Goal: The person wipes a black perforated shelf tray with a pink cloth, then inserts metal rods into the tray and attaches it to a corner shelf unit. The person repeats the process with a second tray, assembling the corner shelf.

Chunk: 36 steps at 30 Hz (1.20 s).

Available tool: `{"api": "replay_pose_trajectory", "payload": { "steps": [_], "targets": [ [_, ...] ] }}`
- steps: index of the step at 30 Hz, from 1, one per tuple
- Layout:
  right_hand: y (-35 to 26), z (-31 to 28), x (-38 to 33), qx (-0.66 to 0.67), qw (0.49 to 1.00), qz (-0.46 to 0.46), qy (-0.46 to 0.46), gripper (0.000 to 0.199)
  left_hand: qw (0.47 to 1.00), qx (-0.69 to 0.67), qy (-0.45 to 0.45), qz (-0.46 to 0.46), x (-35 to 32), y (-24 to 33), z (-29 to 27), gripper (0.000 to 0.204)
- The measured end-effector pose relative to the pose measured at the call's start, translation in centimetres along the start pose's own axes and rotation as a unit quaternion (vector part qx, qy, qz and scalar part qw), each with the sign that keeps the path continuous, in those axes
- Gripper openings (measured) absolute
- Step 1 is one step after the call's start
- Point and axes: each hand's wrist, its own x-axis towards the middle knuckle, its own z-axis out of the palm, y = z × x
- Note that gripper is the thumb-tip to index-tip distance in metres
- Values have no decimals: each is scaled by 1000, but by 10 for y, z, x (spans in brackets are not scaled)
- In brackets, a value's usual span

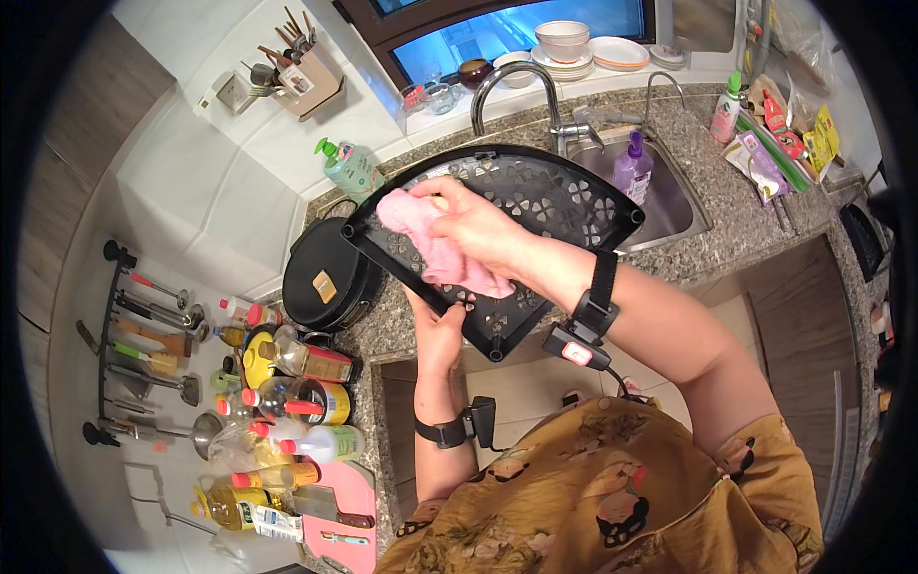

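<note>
A black fan-shaped corner shelf (574, 206), pierced with flower-shaped holes, is held up over the counter in front of the sink. My left hand (438, 330) grips its near left edge from below, with the thumb on top and the other fingers mostly hidden under the rim. Against the shelf's surface, my right hand (478, 230) presses a bunched pink cloth (406, 215), its fingers closed around it. One end of the cloth hangs down toward the shelf's near corner.
A sink (679, 206) with a purple pump bottle (633, 170) lies beyond the shelf at right, under a tall faucet (516, 69). Close on the left stand a round black pan (330, 273) and a green pump bottle (349, 167). Several sauce bottles (311, 359) and a pink cutting board (339, 507) crowd the left counter.
</note>
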Motion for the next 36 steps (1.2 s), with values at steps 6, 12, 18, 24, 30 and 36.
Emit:
{"api": "replay_pose_trajectory", "payload": {
  "steps": [6,12,18,24,30,36],
  "targets": [
    [23,17,0,-362,903,-230,6,52,993,61,-27,101,-6,3,10,106],
    [26,11,1,-303,912,-266,-73,59,978,135,-2,161,-10,22,16,109],
    [12,9,0,-337,918,-191,-87,40,981,149,-18,125,-15,30,12,108],
    [22,16,6,-147,981,-75,-103,34,979,150,-11,134,-9,23,11,107],
    [11,8,9,-233,959,-115,-112,30,965,230,-7,126,-11,31,5,106],
    [11,1,9,-370,900,-142,-180,21,967,188,28,167,-3,41,7,106]
  ]
}}
